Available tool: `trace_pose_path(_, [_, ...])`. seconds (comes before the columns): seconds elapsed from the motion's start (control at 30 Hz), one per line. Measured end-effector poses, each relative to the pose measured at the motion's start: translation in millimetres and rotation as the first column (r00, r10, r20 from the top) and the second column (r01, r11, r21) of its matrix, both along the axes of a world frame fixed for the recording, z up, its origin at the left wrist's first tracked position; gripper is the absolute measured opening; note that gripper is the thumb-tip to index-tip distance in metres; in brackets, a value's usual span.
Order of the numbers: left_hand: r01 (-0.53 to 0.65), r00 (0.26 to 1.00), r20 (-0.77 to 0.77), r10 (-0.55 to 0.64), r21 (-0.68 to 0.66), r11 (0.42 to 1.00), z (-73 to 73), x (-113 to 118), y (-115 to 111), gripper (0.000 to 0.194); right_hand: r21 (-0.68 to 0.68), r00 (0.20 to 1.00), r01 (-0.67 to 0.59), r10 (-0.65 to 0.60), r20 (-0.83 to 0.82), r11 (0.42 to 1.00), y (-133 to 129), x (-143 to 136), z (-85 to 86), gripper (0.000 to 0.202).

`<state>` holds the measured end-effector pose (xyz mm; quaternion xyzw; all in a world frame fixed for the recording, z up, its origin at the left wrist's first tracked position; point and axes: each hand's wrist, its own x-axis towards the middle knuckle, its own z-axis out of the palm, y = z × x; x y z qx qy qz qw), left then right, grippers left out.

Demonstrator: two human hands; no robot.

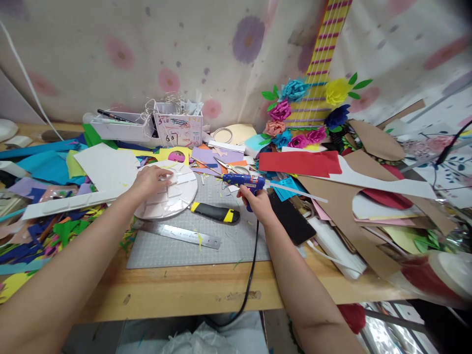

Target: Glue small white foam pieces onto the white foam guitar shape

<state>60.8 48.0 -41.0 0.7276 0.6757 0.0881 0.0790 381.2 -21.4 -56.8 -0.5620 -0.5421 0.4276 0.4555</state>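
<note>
I am watching the right hand [258, 199] wrapping its grip closed around the blue glue gun [245, 182], the gun's long axis lying level, nozzle pointing left toward the round white disc [167, 194]. The disc is sitting on the grey cutting mat [206, 241] on the tabletop [184, 290], just left of the nozzle. The left hand [151, 179] is pressing flat on the disc, fingers spread, gripping nothing.

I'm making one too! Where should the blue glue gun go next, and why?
Probably swing the glue gun left toward the round white board. The right hand holds it with its nozzle pointing that way, apart from the board, while the left hand presses a small white piece there.
</note>
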Motion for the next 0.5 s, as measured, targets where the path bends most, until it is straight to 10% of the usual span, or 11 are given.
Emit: trace_pose_path(0.5, [-0.116,0.98,0.188,0.067,0.257,0.959,26.0,-6.3,-18.7,0.034,0.019,0.997,0.021,-0.02,-0.08,1.0,5.4,2.3,-5.7,0.049])
